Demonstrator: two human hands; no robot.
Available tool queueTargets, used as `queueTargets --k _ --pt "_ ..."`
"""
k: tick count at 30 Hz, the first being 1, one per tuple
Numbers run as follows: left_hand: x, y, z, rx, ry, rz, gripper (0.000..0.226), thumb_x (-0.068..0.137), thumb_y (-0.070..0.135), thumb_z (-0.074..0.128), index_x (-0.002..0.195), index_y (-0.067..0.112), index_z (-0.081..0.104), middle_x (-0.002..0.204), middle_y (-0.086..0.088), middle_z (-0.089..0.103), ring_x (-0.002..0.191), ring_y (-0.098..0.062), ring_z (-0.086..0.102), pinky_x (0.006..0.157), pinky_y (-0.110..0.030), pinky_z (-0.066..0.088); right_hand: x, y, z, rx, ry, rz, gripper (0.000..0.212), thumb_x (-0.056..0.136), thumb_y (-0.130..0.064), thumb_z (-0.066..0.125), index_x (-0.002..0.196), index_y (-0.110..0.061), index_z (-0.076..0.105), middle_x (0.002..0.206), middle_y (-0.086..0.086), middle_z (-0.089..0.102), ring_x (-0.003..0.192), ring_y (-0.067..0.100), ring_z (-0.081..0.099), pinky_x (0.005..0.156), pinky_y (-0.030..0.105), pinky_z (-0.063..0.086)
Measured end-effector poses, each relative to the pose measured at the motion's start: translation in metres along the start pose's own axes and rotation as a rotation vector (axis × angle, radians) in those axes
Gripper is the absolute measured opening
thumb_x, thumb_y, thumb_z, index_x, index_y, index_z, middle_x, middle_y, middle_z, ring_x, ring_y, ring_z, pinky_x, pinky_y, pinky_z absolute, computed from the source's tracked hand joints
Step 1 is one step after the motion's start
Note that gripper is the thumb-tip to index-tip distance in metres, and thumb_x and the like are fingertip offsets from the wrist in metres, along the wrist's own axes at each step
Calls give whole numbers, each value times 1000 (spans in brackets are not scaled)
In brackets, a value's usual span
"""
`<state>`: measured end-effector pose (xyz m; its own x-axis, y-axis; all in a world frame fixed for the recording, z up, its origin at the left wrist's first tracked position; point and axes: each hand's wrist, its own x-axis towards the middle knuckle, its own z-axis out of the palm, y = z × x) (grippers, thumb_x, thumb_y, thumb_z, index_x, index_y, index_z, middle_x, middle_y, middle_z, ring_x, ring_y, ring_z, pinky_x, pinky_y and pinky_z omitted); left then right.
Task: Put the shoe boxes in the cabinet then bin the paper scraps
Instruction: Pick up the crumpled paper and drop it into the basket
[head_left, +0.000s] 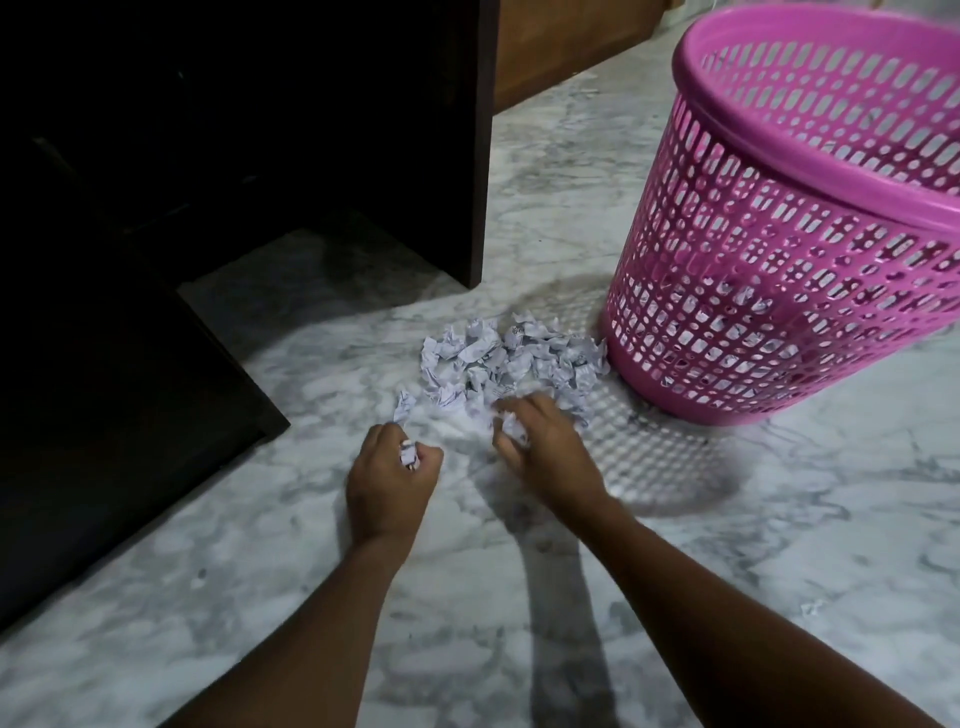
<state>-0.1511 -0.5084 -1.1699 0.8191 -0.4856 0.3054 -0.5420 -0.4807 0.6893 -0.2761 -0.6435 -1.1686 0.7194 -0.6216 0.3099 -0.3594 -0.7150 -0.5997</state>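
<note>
Your two bare forearms stretch from the bottom edge of the frame up toward its middle. Your left hand (389, 478), left of centre, is curled into a fist round a crumpled scrap (409, 454), whose white edge shows between thumb and fingers. Your right hand (540, 441), just to the right and a little higher, is blurred, but its fingers are bent round a second scrap (514, 431) at the near edge of the heap. The two hands are close but apart.

The paper scraps (514, 358) lie heaped on the marble floor (260, 597) just above your hands, in the middle of the frame. They are white and crumpled, with dark print on them. The heap's right end reaches the foot of the pink bin (779, 260); you cannot tell whether it touches. One loose scrap (402, 408) lies at the heap's lower left, just above your left hand. A small bit of paper (811, 608) lies alone on the floor at the lower right of the frame.

The pink bin stands on the floor at the upper right, its wall pierced with rows of slots and its mouth open. The cabinet (311, 130) fills the upper left, dark brown, its inside too dark to make out. At the top centre a lighter wooden panel (561, 41) shows behind it.
</note>
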Motion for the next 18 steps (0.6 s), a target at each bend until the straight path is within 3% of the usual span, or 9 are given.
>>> queueTargets --k 2,5,10,14,18 --pt "17 3 4 -25 45 -14 17 72 26 50 66 11 44 70 -10 51 61 -35 50 52 -30 33 21 1 -10 -22 38 20 30 84 -10 70 113 -10 67 106 10 59 95 24 59 81 28 46" --pt "36 4 14 -51 70 44 15 75 22 52 71 8 50 77 -10 52 64 -31 51 53 -33 39 39 9 -19 -53 -52 90 32 89 -18 67 121 -18 63 120 6 52 100 20 55 82 30 49" --pt "30 -14 27 102 -10 76 33 78 26 49 101 11 68 105 -13 59 92 -36 56 76 -42 51 37 28 -11 -303 -221 79 33 91 -43 56 119 -27 67 134 10 52 125 30 48 103 41 30" --pt "20 -19 28 241 -22 162 39 82 28 52 113 13 70 118 -14 59 107 -36 53 89 -43 48 28 37 -10 -381 -236 47 46 91 -58 42 126 -35 61 145 7 50 132 28 47 113 53 25" --pt "13 -14 28 268 -71 174 47 83 36 51 126 22 65 138 -13 54 125 -35 50 99 -45 45 27 34 -9 -378 -266 7 55 88 -66 43 132 -35 55 145 6 50 134 26 45 111 50 28"
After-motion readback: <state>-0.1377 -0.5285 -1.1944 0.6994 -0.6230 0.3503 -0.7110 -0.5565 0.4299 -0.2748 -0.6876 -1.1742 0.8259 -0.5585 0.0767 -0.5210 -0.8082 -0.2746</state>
